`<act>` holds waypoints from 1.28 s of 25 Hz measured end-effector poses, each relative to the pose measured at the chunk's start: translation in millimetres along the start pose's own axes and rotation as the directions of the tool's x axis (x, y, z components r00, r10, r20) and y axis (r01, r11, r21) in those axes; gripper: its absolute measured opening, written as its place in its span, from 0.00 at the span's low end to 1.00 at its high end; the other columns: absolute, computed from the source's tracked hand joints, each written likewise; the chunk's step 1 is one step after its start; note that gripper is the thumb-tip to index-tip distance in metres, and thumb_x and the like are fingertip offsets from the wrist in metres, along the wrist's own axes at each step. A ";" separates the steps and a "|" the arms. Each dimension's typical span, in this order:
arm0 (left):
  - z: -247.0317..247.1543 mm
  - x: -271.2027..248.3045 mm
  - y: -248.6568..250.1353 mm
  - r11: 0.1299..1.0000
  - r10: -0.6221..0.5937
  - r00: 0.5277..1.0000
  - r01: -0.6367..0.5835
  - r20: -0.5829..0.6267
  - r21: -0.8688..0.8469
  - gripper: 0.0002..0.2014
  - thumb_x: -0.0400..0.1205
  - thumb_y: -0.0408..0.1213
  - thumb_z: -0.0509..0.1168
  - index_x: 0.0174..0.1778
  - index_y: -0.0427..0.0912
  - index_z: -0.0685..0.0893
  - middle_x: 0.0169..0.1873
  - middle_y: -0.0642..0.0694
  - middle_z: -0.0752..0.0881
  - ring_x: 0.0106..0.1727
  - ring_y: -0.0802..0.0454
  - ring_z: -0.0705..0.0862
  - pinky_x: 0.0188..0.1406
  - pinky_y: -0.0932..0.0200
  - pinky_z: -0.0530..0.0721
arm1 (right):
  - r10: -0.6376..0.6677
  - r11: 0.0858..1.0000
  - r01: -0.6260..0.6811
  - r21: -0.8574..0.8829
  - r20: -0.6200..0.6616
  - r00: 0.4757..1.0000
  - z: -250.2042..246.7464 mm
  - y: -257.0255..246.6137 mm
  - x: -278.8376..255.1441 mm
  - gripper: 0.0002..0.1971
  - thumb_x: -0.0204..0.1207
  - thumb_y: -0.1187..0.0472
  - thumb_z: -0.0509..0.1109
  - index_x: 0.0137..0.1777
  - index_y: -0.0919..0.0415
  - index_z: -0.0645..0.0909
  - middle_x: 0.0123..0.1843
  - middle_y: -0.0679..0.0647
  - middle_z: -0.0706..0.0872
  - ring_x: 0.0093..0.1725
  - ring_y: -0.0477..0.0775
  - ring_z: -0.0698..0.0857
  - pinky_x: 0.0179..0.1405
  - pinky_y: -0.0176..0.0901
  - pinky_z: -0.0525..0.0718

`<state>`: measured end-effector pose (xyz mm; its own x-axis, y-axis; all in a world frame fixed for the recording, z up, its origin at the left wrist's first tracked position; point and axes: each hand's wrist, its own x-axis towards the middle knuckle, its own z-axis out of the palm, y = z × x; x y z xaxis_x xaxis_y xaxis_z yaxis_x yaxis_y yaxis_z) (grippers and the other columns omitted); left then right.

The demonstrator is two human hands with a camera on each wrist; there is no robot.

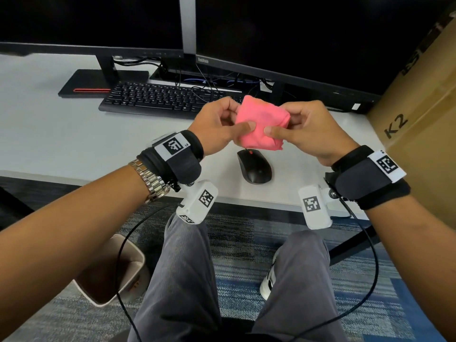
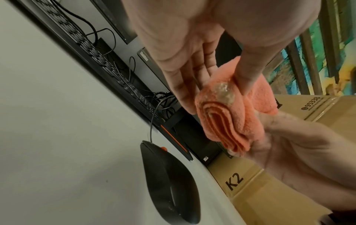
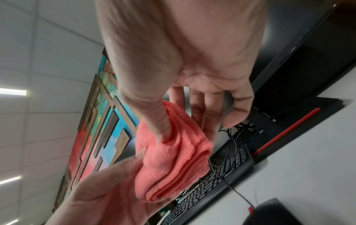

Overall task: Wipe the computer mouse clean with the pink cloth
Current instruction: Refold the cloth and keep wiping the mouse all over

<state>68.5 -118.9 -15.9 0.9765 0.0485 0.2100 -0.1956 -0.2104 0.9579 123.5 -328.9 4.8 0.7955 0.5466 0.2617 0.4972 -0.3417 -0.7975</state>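
Left hand (image 1: 217,124): pinches the folded pink cloth (image 1: 262,124)
Right hand (image 1: 308,129): pinches it too
Mouse (image 1: 254,166): on the desk (image 1: 74,134), under the cloth

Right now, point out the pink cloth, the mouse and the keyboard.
pink cloth (image 1: 261,124), head view, middle of the folded face.
mouse (image 1: 255,167), head view, top of its body.
keyboard (image 1: 158,97), head view, key rows.

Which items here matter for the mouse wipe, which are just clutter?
In play: pink cloth, folded, pinched by left hand and right hand; mouse, untouched.
Clutter: keyboard, monitors, cardboard box, bin.
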 end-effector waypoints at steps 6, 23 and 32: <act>-12.2 2.3 -1.4 0.993 -0.064 0.997 0.059 -0.042 -0.100 0.07 0.79 0.29 0.68 0.52 0.35 0.82 0.42 0.40 0.87 0.40 0.50 0.86 0.40 0.53 0.87 | 0.057 0.996 -0.059 0.060 0.034 0.998 9.1 -7.4 3.2 0.12 0.75 0.57 0.79 0.54 0.63 0.90 0.47 0.53 0.93 0.42 0.41 0.90 0.36 0.25 0.81; -47.3 14.2 -21.5 0.949 -0.311 0.950 0.312 -0.022 0.048 0.02 0.84 0.38 0.62 0.48 0.48 0.80 0.36 0.46 0.81 0.34 0.50 0.80 0.30 0.61 0.78 | 0.380 0.793 -0.306 -0.527 0.035 0.924 41.8 12.8 12.8 0.42 0.64 0.26 0.74 0.70 0.55 0.79 0.55 0.49 0.89 0.63 0.53 0.83 0.63 0.51 0.83; -38.7 2.5 -8.8 0.998 -0.058 0.998 0.059 -0.032 0.038 0.29 0.62 0.37 0.84 0.55 0.38 0.80 0.45 0.44 0.87 0.42 0.52 0.87 0.30 0.56 0.88 | -0.118 0.937 0.143 -0.319 0.097 0.988 32.7 -9.6 20.1 0.31 0.70 0.50 0.82 0.73 0.50 0.80 0.64 0.45 0.85 0.62 0.44 0.83 0.55 0.22 0.74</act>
<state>69.1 -79.2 -16.3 0.9828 0.0917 0.1602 -0.1337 -0.2444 0.9604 123.5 -289.6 0.0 0.6942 0.6544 0.2998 0.6899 -0.4860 -0.5365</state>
